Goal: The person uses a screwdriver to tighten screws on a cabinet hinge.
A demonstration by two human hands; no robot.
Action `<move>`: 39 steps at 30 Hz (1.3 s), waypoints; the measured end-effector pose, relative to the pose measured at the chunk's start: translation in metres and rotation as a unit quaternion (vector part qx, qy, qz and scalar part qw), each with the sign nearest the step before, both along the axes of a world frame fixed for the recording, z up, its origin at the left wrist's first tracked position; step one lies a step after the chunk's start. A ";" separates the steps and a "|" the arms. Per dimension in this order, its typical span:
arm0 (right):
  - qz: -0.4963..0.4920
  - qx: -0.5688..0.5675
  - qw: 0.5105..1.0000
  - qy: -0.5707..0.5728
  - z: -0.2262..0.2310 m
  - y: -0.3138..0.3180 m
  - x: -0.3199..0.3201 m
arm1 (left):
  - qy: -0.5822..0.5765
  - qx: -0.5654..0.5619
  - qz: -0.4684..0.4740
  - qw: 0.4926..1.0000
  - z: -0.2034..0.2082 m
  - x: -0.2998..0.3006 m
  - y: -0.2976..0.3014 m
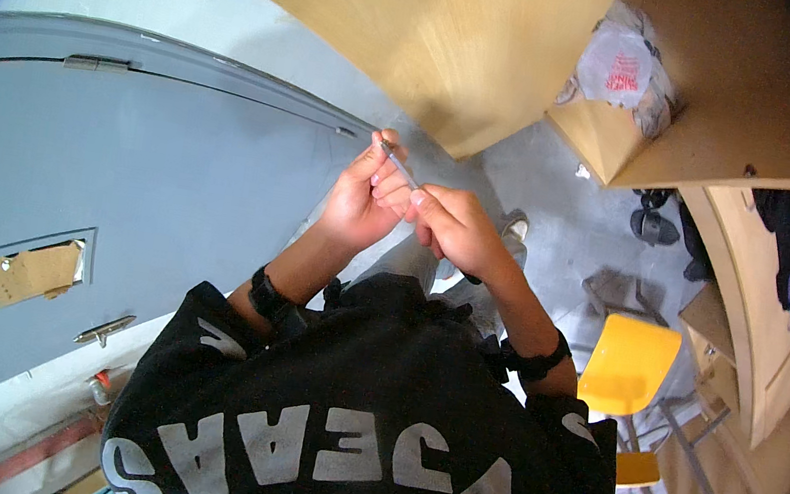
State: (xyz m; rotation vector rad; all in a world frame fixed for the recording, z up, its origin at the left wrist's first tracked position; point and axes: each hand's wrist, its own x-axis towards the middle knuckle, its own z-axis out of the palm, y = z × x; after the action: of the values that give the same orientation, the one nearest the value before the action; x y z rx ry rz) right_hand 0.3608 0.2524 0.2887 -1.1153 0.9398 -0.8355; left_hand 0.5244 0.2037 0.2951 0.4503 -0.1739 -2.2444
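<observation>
In front of my chest, my two hands meet on a thin, pale grey rod [400, 166] with a darker far end; its exact kind is too small to tell. My left hand [359, 200] pinches it near that far end, thumb against curled fingers. The near end sits between the thumb and fingers of my right hand [456, 227], which is closed around it. The rod slants from upper left to lower right. Dark bands circle both my forearms.
A grey metal door [183, 177] with a handle stands at my left. Ahead is a large wooden panel [424, 39]. On the right, a plastic bag [617, 71] lies on a wooden shelf, shoes [655, 227] sit on the floor, and yellow chairs [630, 363] stand nearby.
</observation>
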 end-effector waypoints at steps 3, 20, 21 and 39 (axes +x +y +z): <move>-0.015 0.078 0.995 -0.060 0.008 0.015 0.001 | 0.017 0.026 -0.019 0.999 0.017 -0.006 0.005; -0.242 0.015 0.968 0.060 0.041 0.050 0.014 | -0.017 0.002 -0.042 0.999 0.010 -0.011 0.017; -0.245 0.013 0.967 0.065 0.041 0.046 0.012 | -0.029 0.007 -0.064 0.998 0.011 -0.012 0.017; -0.393 -0.144 0.898 0.135 0.031 0.020 0.007 | -0.027 0.023 -0.163 0.986 -0.003 0.000 -0.001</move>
State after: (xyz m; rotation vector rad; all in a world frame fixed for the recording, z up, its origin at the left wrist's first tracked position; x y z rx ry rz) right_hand 0.3681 0.2724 0.3195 -1.1172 1.5856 -1.5399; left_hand 0.5249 0.2025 0.2924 0.5403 -0.2406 -2.5627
